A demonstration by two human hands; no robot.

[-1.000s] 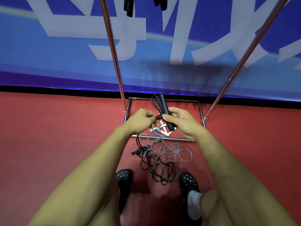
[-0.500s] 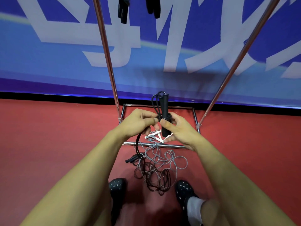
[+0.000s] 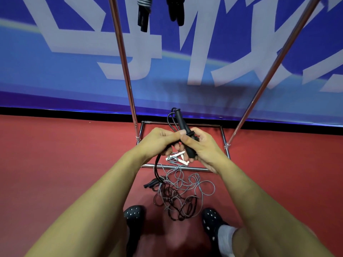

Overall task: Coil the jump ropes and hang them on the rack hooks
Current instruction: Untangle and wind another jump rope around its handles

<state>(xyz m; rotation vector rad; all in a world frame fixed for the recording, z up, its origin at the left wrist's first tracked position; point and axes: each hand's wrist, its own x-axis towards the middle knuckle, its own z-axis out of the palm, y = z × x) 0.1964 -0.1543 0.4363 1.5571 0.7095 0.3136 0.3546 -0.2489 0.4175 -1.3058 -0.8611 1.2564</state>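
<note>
Both hands meet in front of the rack base (image 3: 182, 167): right hand (image 3: 201, 148) wrapped around the black jump rope handle (image 3: 184, 134), left hand (image 3: 159, 140) pinching its black cord (image 3: 157, 166) beside the handle. Fingertips mostly hidden behind each other, so exact contact is unclear. Cord drops into a tangled pile of black and grey ropes (image 3: 182, 193) on the red floor (image 3: 55, 154), between the shoes. Two hung rope bundles (image 3: 143, 15) are cut off by the top edge.
</note>
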